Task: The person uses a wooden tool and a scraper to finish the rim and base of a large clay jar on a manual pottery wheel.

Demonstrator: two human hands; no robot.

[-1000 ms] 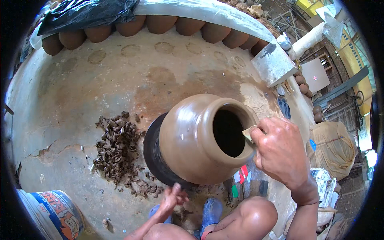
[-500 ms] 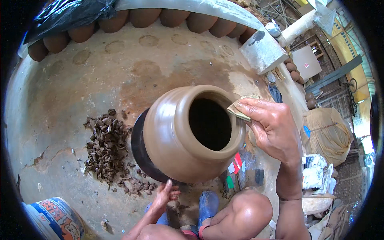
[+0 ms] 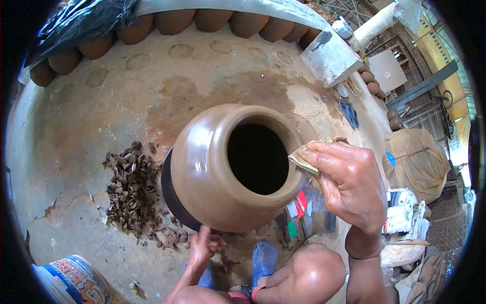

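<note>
one clay pot (image 3: 215,172) on dark wheel (image 3: 176,205), left edge showing: belly, neck, rim formed (wet-looking, smooth); finishing left, unclear. right hand (image 3: 347,182) pinches folded cloth (image 3: 304,162) at rim; left hand (image 3: 202,247), apart, loosely open by wheel's near edge.

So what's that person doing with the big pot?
A person is pinching a folded tan cloth in the right hand, against the right side of the rim of a smooth, shiny clay pot. The pot sits on a dark round base. The left hand is low, by the base's near edge. Clay scraps lie heaped to the left.
</note>
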